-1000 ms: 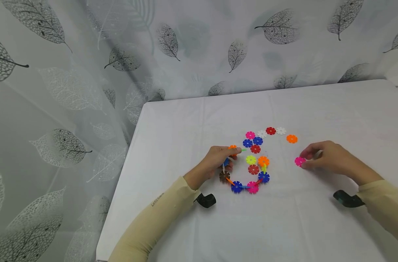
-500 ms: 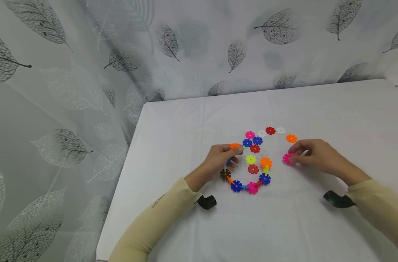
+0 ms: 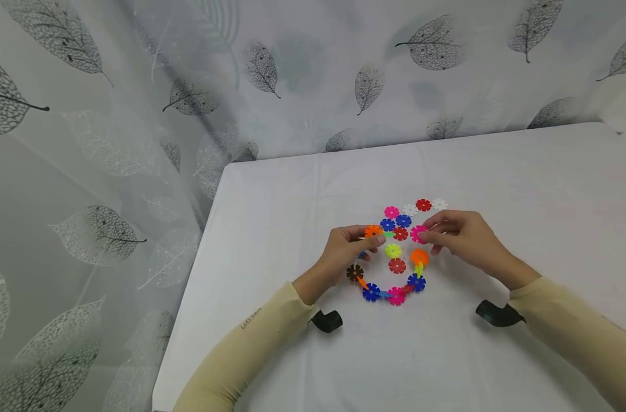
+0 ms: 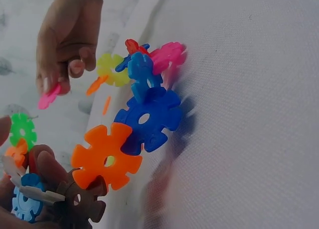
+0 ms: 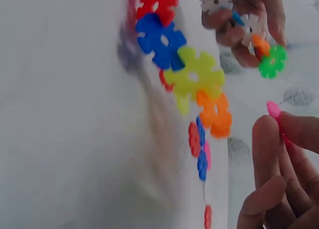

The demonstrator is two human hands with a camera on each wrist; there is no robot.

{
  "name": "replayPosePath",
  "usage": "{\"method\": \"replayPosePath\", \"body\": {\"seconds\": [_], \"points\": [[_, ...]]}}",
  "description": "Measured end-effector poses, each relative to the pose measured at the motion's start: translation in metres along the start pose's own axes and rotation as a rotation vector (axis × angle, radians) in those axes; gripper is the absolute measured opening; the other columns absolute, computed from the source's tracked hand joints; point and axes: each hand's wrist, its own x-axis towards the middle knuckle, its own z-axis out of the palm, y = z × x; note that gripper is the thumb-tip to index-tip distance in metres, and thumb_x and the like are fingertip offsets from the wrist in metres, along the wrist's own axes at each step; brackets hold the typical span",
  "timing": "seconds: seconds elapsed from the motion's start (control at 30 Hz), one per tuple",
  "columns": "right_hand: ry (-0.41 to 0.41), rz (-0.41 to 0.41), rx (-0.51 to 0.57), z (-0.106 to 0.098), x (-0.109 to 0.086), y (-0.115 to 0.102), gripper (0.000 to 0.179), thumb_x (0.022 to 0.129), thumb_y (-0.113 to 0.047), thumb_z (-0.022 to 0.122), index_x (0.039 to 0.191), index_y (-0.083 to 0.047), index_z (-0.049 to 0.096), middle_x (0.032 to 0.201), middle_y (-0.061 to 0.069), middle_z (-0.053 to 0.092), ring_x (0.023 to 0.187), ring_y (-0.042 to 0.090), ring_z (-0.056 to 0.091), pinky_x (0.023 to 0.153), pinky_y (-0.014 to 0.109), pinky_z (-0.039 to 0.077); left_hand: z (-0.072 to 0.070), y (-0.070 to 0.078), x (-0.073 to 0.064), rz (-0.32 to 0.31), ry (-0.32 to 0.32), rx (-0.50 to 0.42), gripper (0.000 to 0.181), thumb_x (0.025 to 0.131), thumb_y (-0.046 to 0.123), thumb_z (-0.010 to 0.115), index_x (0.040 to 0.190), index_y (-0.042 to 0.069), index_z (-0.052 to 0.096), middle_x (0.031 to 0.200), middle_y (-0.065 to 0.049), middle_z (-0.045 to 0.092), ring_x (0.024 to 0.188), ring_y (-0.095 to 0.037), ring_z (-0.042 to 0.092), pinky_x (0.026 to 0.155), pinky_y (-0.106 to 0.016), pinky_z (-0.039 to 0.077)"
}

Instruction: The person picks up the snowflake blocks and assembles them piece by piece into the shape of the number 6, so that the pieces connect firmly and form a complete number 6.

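Note:
A chain of interlocked plastic snowflake discs curves in an open loop, with a blue disc and a brown disc at its near side. My left hand grips the chain's left end, fingers curled round it. A green disc forms the tip there, beyond an orange disc. My right hand pinches a loose pink disc between thumb and fingertips. In the right wrist view this pink disc is seen edge-on, apart from the green one. Another orange disc ends the chain's right side, just below it.
Loose discs lie on the white-covered table: a yellow one and a red one inside the loop, with blue, pink, white and red ones behind. A leaf-patterned curtain borders the table's back and left.
My right hand has moved left with the pink disc, toward the chain's left end, and now covers the loose orange disc. My left hand has shifted slightly, turning the orange disc more face-on.

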Motion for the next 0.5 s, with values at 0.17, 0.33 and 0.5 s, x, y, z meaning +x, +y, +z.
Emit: {"method": "replayPosePath", "body": {"seconds": [0.17,0.33,0.5], "points": [[0.04,-0.026,0.079,0.012,0.002,-0.01,0.039,0.094,-0.031,0.075,0.116,-0.001,0.065,0.097,0.014,0.075,0.075,0.017,0.073,0.06,0.03,0.053,0.0,-0.004,0.001,0.041,0.001,-0.026,0.031,0.093,0.025,0.076,0.119,0.007,0.074,0.107,-0.023,0.072,0.096,-0.042,0.065,0.075,-0.03,0.056],[0.049,-0.023,0.108,0.02,0.003,-0.016,0.038,0.095,-0.031,0.074,0.116,-0.001,0.065,0.099,0.016,0.075,0.076,0.015,0.073,0.059,0.029,0.053,0.0,-0.005,0.0,0.072,0.015,-0.022,0.03,0.093,0.025,0.076,0.117,0.008,0.075,0.105,-0.017,0.073,0.099,-0.042,0.065,0.073,-0.027,0.055],[0.021,0.01,0.135,0.024,0.003,-0.017,0.039,0.095,-0.033,0.073,0.117,-0.002,0.064,0.101,0.016,0.075,0.078,0.016,0.074,0.059,0.031,0.053,-0.001,-0.006,-0.001,0.103,0.013,-0.019,0.026,0.093,0.025,0.076,0.113,0.008,0.077,0.102,-0.012,0.074,0.1,-0.038,0.067,0.075,-0.029,0.056]]}}
